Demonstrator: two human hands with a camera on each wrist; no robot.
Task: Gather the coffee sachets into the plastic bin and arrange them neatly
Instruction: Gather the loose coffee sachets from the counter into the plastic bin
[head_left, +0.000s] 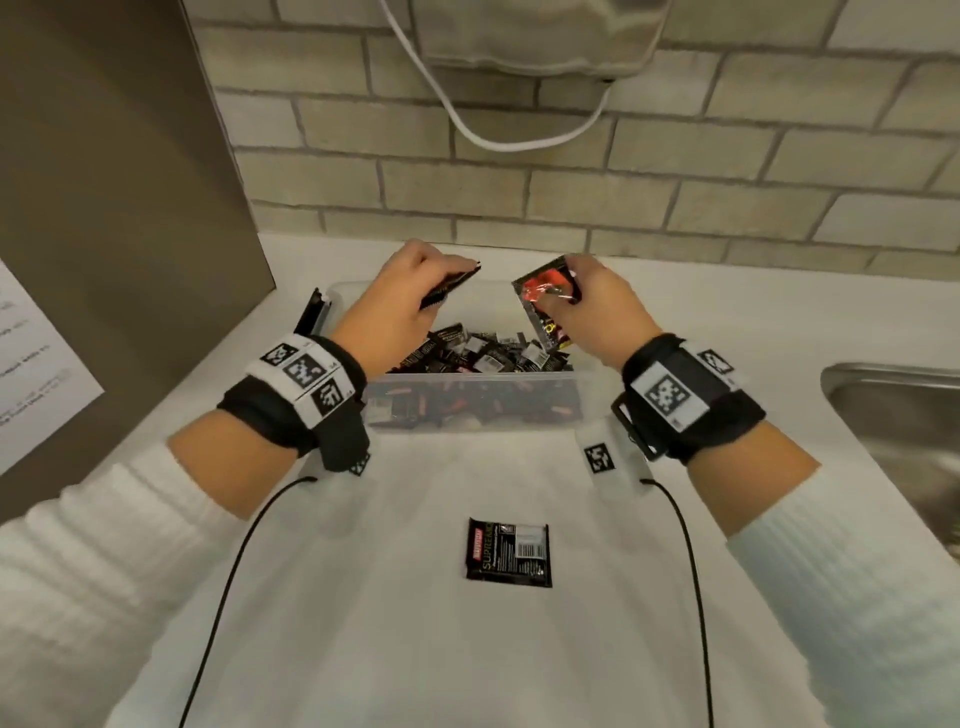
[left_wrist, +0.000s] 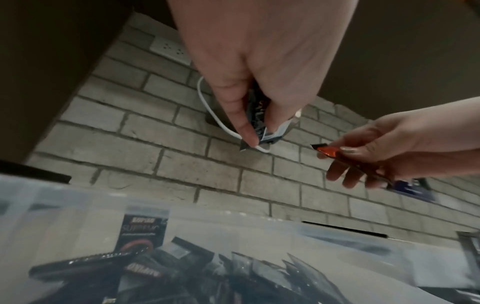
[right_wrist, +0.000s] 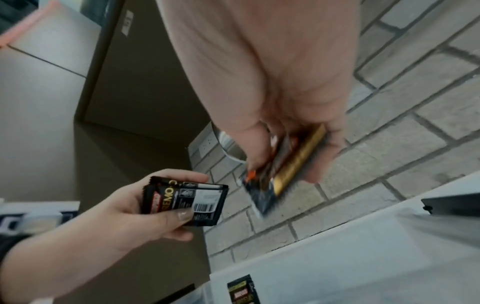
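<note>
A clear plastic bin (head_left: 582, 402) stands at the back of the white counter, holding several black coffee sachets (head_left: 483, 353) in a loose heap. Above its left side my left hand (head_left: 415, 291) grips a small stack of black sachets (head_left: 449, 286), also seen from the right wrist (right_wrist: 187, 201). Over the bin's right side my right hand (head_left: 592, 306) pinches a black and red sachet (head_left: 545, 306), blurred in the right wrist view (right_wrist: 283, 170). One black sachet (head_left: 508, 552) lies flat on the counter in front of the bin.
A brick wall (head_left: 623, 182) runs behind the counter, with a white cable (head_left: 498, 140) hanging on it. A brown panel (head_left: 114, 182) stands at the left. A steel sink (head_left: 904, 415) lies at the right. A black object (head_left: 311, 312) leans by the bin's left corner.
</note>
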